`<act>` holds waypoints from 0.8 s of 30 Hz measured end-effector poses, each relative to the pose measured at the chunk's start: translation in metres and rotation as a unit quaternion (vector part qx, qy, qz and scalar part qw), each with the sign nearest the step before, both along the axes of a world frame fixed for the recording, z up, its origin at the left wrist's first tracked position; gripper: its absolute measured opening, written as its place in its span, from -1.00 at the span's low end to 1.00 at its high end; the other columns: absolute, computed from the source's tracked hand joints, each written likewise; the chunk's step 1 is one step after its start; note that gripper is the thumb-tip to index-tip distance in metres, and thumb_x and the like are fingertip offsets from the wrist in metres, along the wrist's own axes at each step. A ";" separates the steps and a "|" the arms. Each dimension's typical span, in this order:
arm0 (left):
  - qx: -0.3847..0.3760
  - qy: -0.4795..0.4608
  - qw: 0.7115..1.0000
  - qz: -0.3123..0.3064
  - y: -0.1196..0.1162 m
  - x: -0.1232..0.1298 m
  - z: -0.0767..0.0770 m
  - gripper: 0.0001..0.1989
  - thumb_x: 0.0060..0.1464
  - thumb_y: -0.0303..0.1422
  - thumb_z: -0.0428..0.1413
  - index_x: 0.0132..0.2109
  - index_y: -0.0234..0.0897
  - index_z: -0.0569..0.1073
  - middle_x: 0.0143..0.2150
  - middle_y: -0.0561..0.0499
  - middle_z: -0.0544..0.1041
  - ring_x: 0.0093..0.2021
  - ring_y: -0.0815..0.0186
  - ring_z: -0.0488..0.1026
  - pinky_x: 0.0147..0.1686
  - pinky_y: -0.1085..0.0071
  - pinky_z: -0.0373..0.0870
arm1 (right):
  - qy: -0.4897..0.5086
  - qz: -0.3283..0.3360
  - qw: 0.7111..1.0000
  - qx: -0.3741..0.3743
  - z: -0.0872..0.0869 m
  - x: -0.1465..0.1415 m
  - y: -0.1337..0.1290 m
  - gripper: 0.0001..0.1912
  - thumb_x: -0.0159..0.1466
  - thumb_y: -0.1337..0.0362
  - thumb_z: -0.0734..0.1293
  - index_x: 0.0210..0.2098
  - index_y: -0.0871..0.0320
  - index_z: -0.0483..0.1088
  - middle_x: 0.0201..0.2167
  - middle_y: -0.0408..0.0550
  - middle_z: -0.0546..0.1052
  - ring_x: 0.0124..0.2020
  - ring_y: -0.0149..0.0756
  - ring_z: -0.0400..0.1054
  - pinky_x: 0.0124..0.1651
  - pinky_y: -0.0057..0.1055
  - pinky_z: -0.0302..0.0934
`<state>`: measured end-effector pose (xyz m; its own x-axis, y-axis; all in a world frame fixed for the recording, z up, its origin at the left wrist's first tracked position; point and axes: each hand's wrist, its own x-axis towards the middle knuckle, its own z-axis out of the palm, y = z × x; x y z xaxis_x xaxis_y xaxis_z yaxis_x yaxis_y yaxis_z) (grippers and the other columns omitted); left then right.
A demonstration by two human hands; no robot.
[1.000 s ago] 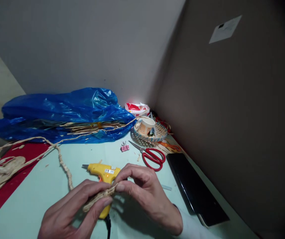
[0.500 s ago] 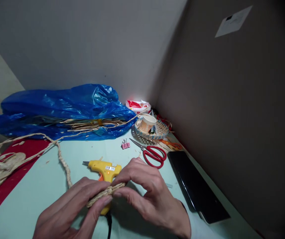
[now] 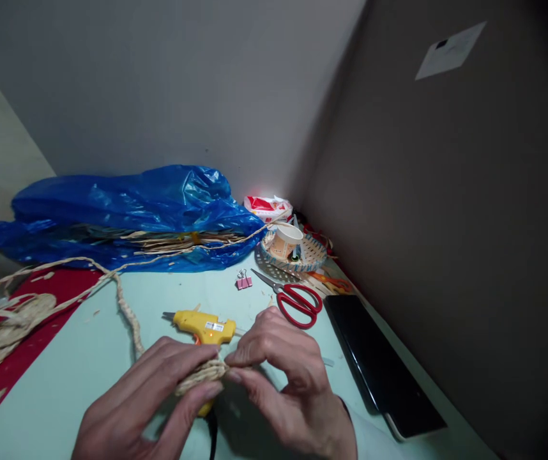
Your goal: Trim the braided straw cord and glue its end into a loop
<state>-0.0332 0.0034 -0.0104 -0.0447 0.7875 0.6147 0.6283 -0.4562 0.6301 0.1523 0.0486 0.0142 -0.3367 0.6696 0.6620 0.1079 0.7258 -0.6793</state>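
Observation:
A small coiled piece of braided straw (image 3: 201,375) is pinched between the thumb and fingers of my left hand (image 3: 144,402). My right hand (image 3: 286,377) pinches the piece's right end between thumb and index finger, close to my left fingertips. A straw braid (image 3: 129,314) runs down from the upper left and passes out of sight behind my left hand. Just beyond both hands a yellow glue gun (image 3: 207,327) lies on the table, its nozzle to the left and its handle partly hidden by my fingers.
Red-handled scissors (image 3: 299,305) and a pink binder clip (image 3: 244,281) lie farther back. A blue plastic bag (image 3: 130,198) with straw stands behind, near a woven basket (image 3: 310,252) with a paper cup (image 3: 287,239). A black device (image 3: 382,361) lies right; flat straw pieces (image 3: 10,326) lie left.
My right fingers have closed into a tighter pinch at the piece's right end. The piece is turned a little, showing more of its coiled layers. The whole view has shifted slightly.

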 end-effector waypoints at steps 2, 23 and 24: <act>-0.002 0.011 1.000 0.015 0.003 -0.006 0.000 -0.76 0.13 -0.22 0.21 -0.02 0.05 0.54 -0.15 0.13 0.67 -0.18 0.21 0.59 0.03 0.32 0.43 | -0.002 -0.008 1.000 0.021 0.001 0.003 0.005 -0.94 0.30 0.39 0.36 -0.31 0.17 0.49 -0.46 -0.08 0.58 -0.40 -0.31 0.43 -0.20 -0.28 0.27; -0.035 0.006 0.999 -0.031 0.013 -0.022 0.001 -0.80 0.21 -0.18 0.15 -0.02 0.17 0.55 -0.15 0.28 0.64 -0.14 0.40 0.55 0.06 0.59 0.29 | 0.041 -0.024 0.998 0.045 0.000 0.002 0.012 -0.88 0.26 0.49 0.39 -0.25 0.19 0.53 -0.42 -0.04 0.58 -0.37 -0.29 0.43 -0.25 -0.34 0.29; -0.035 0.020 0.999 -0.032 0.014 -0.025 -0.001 -0.77 0.22 -0.16 0.13 0.01 0.18 0.53 -0.13 0.29 0.65 -0.11 0.41 0.55 0.10 0.62 0.25 | 0.052 -0.031 0.997 0.046 0.000 0.002 0.013 -0.88 0.26 0.50 0.40 -0.25 0.20 0.54 -0.42 -0.03 0.57 -0.37 -0.29 0.43 -0.27 -0.35 0.29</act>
